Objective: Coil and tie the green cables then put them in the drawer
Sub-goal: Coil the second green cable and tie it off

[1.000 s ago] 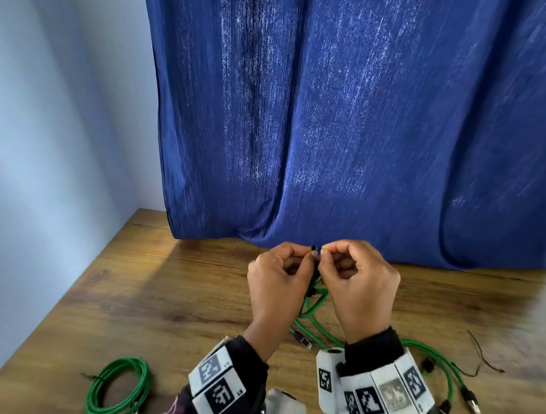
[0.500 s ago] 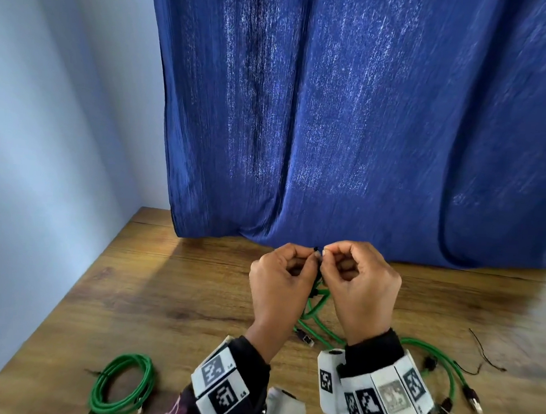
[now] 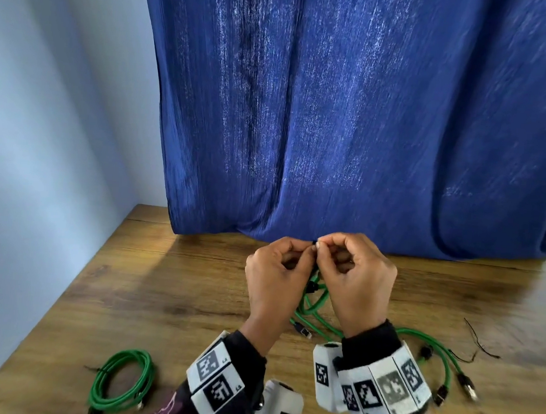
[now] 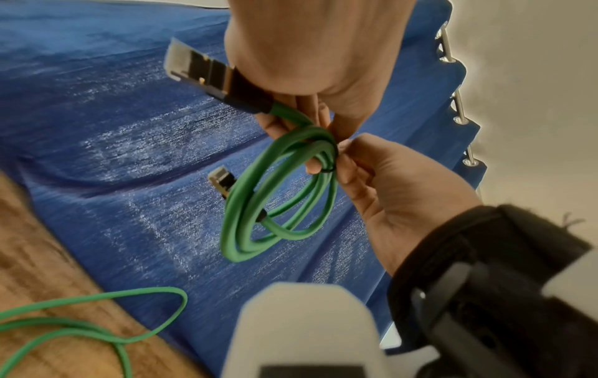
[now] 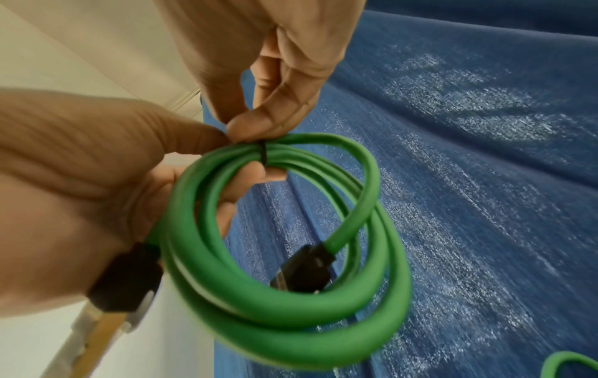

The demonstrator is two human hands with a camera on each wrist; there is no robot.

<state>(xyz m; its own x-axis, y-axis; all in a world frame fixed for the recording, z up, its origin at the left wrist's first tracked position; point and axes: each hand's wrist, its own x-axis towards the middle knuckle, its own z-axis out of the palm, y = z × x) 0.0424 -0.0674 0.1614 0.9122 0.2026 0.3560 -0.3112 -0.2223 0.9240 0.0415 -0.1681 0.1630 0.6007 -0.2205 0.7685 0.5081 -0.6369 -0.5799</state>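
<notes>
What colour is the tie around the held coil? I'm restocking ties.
Black tie, clearest in the right wrist view.

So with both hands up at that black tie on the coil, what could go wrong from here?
1. The black tie is pinched only at the fingertips of the left hand and right hand; a slip could let it loosen.
2. The held coil hangs from that one bound spot, so its loops may spring apart.
3. A loose green cable trails under the right wrist and could get dragged.

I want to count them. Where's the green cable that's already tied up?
In the head view the tied green coil lies on the wooden table, near left, beside the left wrist.
</notes>
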